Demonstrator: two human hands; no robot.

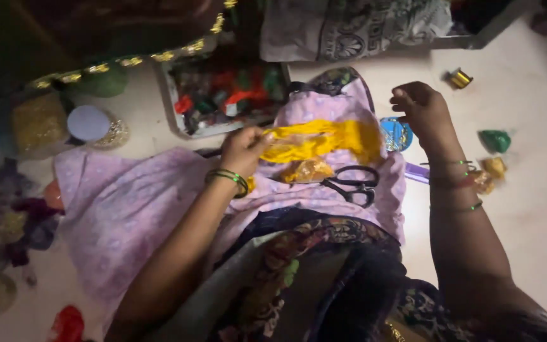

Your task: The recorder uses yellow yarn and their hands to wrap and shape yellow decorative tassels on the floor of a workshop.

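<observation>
Yellow cloth (324, 139) lies stretched over a lilac fabric (128, 202) that covers the person's lap and part of the floor (527, 209). The left hand (243, 149) has its fingers closed on the left end of the yellow cloth. The right hand (420, 111) is raised just beside the right end, fingers curled in with the thumb against them; whether they pinch anything I cannot tell. Black scissors (352, 182) rest on the lilac fabric, just below the yellow cloth. A tray (226, 95) of coloured pieces stands behind, and a gold spool (459, 78) lies well apart at the right.
</observation>
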